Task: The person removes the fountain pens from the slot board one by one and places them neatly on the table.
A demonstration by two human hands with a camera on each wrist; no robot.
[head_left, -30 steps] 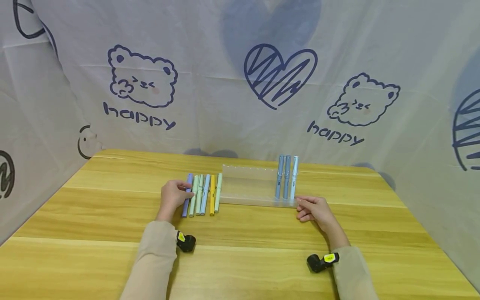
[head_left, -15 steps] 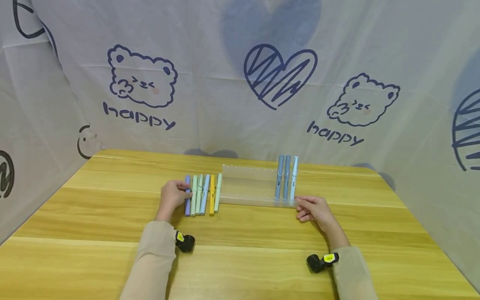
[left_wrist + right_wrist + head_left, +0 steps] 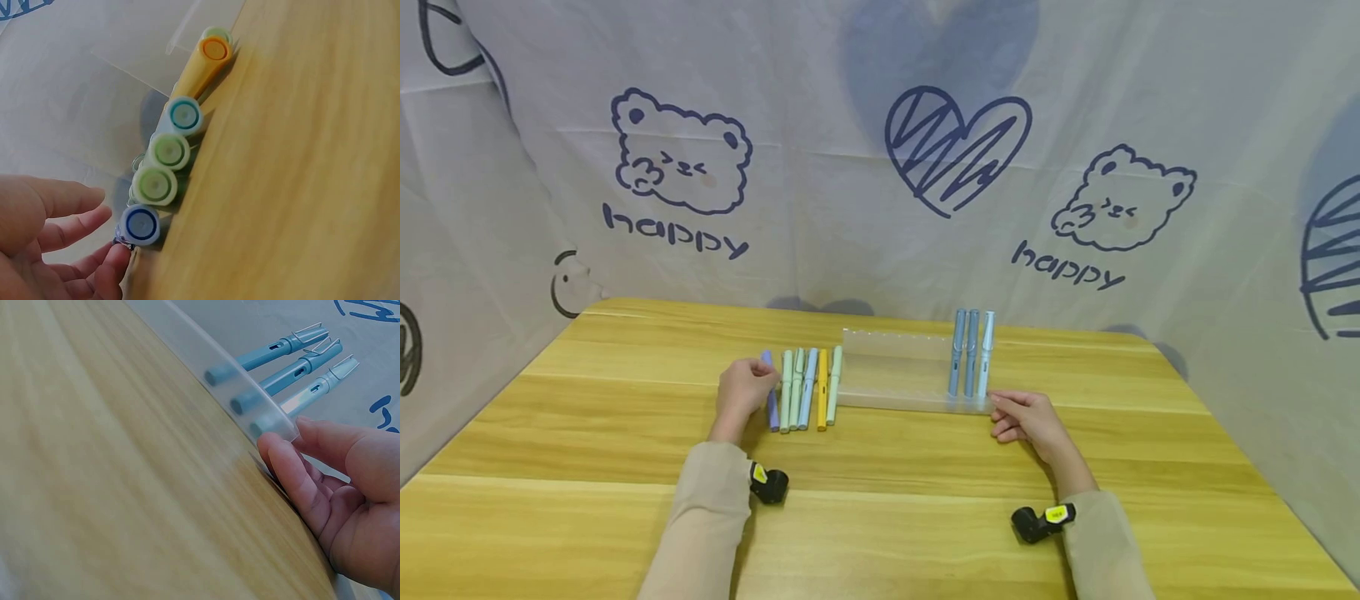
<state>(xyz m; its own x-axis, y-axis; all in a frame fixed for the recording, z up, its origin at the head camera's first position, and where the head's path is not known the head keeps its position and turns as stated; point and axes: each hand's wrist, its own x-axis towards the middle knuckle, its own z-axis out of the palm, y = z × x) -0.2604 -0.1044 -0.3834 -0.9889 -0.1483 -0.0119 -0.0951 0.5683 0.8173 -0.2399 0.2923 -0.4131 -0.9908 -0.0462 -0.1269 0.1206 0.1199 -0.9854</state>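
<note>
In the head view my left hand (image 3: 747, 392) is at the purple pen (image 3: 772, 412), leftmost of a row. The left wrist view has its thumb and index apart from that pen's round end (image 3: 141, 225), while other fingertips lie right beside its clip. My right hand (image 3: 1030, 421) pinches the right front corner of a translucent plastic pen tray (image 3: 895, 402) between thumb and index finger. Two darker blue pens (image 3: 955, 358) and a light blue pen (image 3: 987, 358) lie in the tray's right part, clips up.
Beside the purple pen lie green pens (image 3: 786, 400), a light blue one (image 3: 807, 392) and a yellow pen (image 3: 822, 392); another green pen (image 3: 834, 392) is close to the tray's left edge. A patterned cloth (image 3: 820, 208) hangs behind the wooden table (image 3: 880, 500).
The purple pen first shifted right toward the green ones, then its top end swung left, leaving it tilted. My left fingers drew slightly back. My right hand stays at the tray corner.
</note>
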